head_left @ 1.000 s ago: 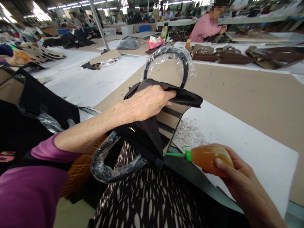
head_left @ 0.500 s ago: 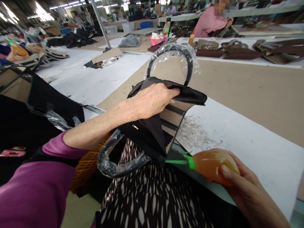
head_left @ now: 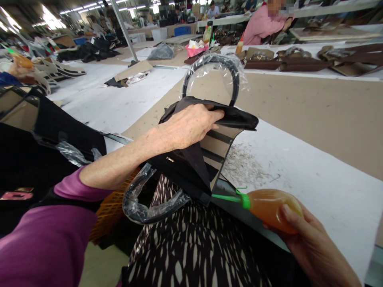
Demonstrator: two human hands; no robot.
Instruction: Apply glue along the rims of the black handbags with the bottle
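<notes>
Across my lap and the table edge lies a black handbag (head_left: 191, 171), partly turned so that tan inner panels with black strips show. Its two handles, the upper handle (head_left: 236, 79) and the lower handle (head_left: 134, 203), are wrapped in clear plastic. My left hand (head_left: 190, 123) is closed on the bag's folded black lining; the fingertips are partly hidden in the cloth. In my right hand (head_left: 308, 235) is a squeeze bottle (head_left: 269, 205) of amber liquid, held sideways. Its thin green nozzle points left, the tip close to the bag's lower corner; I cannot tell whether they touch.
Several black bag pieces (head_left: 60, 127) lie at my left above an orange basket (head_left: 112, 209). White paper (head_left: 305, 167) with dark scraps covers the table on the right. Brown bags (head_left: 299, 61) line the far side, where a person in pink (head_left: 263, 26) sits. A pink basket (head_left: 196, 50) stands nearby.
My right hand and the bottle have shifted slightly right, the nozzle tip staying by the bag's corner. My left hand keeps its hold on the lining. At far left, another person's hands have moved.
</notes>
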